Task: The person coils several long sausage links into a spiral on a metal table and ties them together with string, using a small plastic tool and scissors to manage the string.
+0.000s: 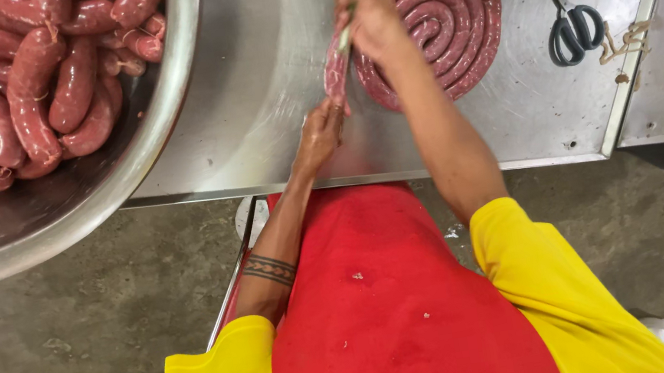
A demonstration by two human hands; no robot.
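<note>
Grip: left hand and right hand pinching sausage end.
Done: bowl heaped with links.
Left: coil mostly unlinked.

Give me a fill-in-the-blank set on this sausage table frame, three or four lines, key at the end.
1. The long sausage on the steel table lies wound in a flat ____.
2. The big metal bowl at the left holds many tied sausage ____.
3. The black-handled tool to the right of the long sausage is a pair of ____.
4. The left hand and right hand hold a straight stretch of sausage ____ them.

Missing words: spiral; links; scissors; between
</note>
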